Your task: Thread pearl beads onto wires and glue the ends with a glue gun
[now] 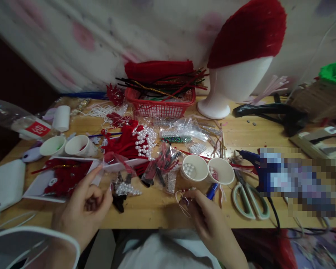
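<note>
On the left, my left hand (84, 206) is beside the white tray (33, 192), index finger and thumb spread, nothing visible between them, the other fingers curled. Rightward, over the counter (148, 213), my right hand (206, 216) pinches a thin, looped pale strand (180, 202), nearer me than the cup of white beads (202, 169). I judge this as strand handling; the next move calls for a steady, delicate pinch.

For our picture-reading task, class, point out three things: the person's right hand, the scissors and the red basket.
Right hand (206, 211): head view, on the back of the hand.
Scissors (249, 198): head view, on the handles.
Red basket (161, 108): head view, on the front wall.
</note>
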{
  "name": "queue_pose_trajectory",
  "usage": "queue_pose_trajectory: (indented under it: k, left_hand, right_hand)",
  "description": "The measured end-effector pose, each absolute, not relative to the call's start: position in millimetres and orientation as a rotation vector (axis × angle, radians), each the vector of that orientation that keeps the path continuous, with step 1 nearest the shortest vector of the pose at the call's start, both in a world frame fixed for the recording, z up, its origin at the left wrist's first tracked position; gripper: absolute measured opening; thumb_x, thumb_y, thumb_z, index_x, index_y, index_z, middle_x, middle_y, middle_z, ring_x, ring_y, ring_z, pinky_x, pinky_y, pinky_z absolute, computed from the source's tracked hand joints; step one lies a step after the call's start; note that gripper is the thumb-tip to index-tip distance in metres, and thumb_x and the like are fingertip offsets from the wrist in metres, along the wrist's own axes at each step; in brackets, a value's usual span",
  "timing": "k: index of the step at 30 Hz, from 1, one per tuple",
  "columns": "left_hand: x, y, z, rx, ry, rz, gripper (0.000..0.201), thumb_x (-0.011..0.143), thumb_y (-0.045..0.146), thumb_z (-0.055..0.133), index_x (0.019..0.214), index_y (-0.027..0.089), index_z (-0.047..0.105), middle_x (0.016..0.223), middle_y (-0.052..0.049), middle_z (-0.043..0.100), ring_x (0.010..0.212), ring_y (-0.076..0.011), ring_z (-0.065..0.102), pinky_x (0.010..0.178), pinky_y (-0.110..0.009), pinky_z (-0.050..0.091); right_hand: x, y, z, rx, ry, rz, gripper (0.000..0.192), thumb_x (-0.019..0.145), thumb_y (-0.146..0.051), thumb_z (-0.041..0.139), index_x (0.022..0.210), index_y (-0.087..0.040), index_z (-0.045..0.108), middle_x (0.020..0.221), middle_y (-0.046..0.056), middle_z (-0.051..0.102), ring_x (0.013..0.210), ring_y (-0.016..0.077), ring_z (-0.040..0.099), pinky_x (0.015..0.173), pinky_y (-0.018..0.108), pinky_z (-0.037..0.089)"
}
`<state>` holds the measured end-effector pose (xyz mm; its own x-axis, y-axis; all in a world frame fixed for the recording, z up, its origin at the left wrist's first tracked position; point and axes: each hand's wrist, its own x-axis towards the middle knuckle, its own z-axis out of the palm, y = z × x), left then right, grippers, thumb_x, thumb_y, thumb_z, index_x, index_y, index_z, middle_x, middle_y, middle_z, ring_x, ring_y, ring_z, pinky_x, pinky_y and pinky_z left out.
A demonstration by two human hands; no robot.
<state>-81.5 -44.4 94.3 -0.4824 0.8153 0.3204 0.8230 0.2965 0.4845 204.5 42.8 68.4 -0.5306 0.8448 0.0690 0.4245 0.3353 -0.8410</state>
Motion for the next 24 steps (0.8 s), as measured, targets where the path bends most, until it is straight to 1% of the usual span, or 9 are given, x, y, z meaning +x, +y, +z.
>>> queue_pose_trajectory:
  k: [4, 6, 7, 9, 11, 15, 19, 22, 24]
  left_hand:
    - [-36, -42, 87, -1.918, -2.194, -1.238, 0.024, 0.096, 0.02, 0.064, 0.118, 0.027, 0.069, 0.076, 0.006, 0.073, 0.06, -0.0104, 0.068, 0.065, -0.019, 0.055]
    - [-16, -29, 77, -2.323, -2.104, -1.29, 0.024, 0.098, 0.015, 0.055, 0.113, 0.027, 0.071, 0.099, -0.001, 0.078, 0.082, -0.0134, 0.076, 0.071, -0.02, 0.059]
    - [-9, -22, 71, -2.395, -2.119, -1.209, 0.028, 0.099, 0.014, 0.052, 0.116, 0.025, 0.071, 0.112, -0.005, 0.078, 0.093, -0.0172, 0.078, 0.078, -0.025, 0.062]
    - [-1, -6, 58, -2.205, -2.308, -1.016, 0.036, 0.099, 0.018, 0.053, 0.132, 0.021, 0.066, 0.137, -0.016, 0.07, 0.096, -0.0238, 0.079, 0.077, -0.035, 0.065]
    - [0, 7, 46, -1.961, -2.478, -0.931, 0.045, 0.097, 0.022, 0.06, 0.141, 0.017, 0.058, 0.146, -0.021, 0.063, 0.103, -0.0302, 0.078, 0.081, -0.042, 0.066]
    - [-5, 18, 38, -1.841, -2.529, -1.01, 0.042, 0.093, 0.02, 0.063, 0.135, 0.017, 0.059, 0.129, -0.018, 0.073, 0.11, -0.0339, 0.075, 0.087, -0.047, 0.063]
    - [-10, 22, 46, -1.874, -2.528, -1.182, 0.029, 0.091, 0.016, 0.058, 0.119, 0.02, 0.065, 0.091, -0.006, 0.079, 0.087, -0.0273, 0.078, 0.08, -0.042, 0.062]
    - [-13, 20, 50, -1.946, -2.524, -1.346, 0.021, 0.09, 0.018, 0.055, 0.107, 0.02, 0.067, 0.088, -0.006, 0.081, 0.082, -0.024, 0.079, 0.074, -0.035, 0.062]
    - [-13, 14, 49, -2.002, -2.514, -1.451, 0.023, 0.092, 0.02, 0.051, 0.107, 0.019, 0.068, 0.09, -0.007, 0.083, 0.083, -0.0221, 0.081, 0.071, -0.031, 0.063]
  right_hand:
    - [203, 42, 60, -1.105, -2.041, 1.115, 0.017, 0.106, -0.02, 0.047, 0.103, -0.022, 0.064, 0.087, 0.003, 0.072, 0.073, 0.0168, 0.067, 0.066, 0.023, 0.051]
    - [199, 43, 54, -1.082, -2.021, 1.07, 0.018, 0.104, -0.019, 0.048, 0.1, -0.022, 0.065, 0.093, 0.005, 0.072, 0.078, 0.0179, 0.067, 0.068, 0.024, 0.051]
    - [196, 44, 50, -1.081, -2.018, 1.05, 0.018, 0.103, -0.018, 0.048, 0.098, -0.022, 0.066, 0.095, 0.006, 0.071, 0.081, 0.0185, 0.068, 0.069, 0.025, 0.052]
    - [189, 46, 43, -1.092, -2.025, 1.018, 0.019, 0.101, -0.016, 0.049, 0.097, -0.021, 0.066, 0.098, 0.008, 0.072, 0.086, 0.02, 0.07, 0.072, 0.026, 0.053]
    - [183, 47, 36, -1.101, -2.032, 0.983, 0.021, 0.098, -0.011, 0.048, 0.098, -0.021, 0.067, 0.099, 0.008, 0.073, 0.087, 0.0209, 0.07, 0.074, 0.028, 0.053]
    - [175, 47, 28, -1.067, -2.054, 0.929, 0.023, 0.092, -0.007, 0.05, 0.095, -0.021, 0.067, 0.087, 0.006, 0.074, 0.077, 0.021, 0.07, 0.069, 0.028, 0.052]
    - [176, 45, 32, -1.007, -2.057, 0.874, 0.021, 0.094, -0.008, 0.049, 0.09, -0.02, 0.066, 0.089, 0.008, 0.077, 0.07, 0.0203, 0.07, 0.064, 0.027, 0.052]
    - [182, 42, 37, -0.942, -2.055, 0.84, 0.02, 0.098, -0.011, 0.048, 0.098, -0.02, 0.065, 0.111, 0.013, 0.08, 0.086, 0.0214, 0.077, 0.071, 0.028, 0.058]
    - [187, 38, 38, -0.896, -2.058, 0.817, 0.02, 0.102, -0.013, 0.047, 0.106, -0.02, 0.065, 0.12, 0.014, 0.079, 0.102, 0.0223, 0.078, 0.081, 0.029, 0.06]
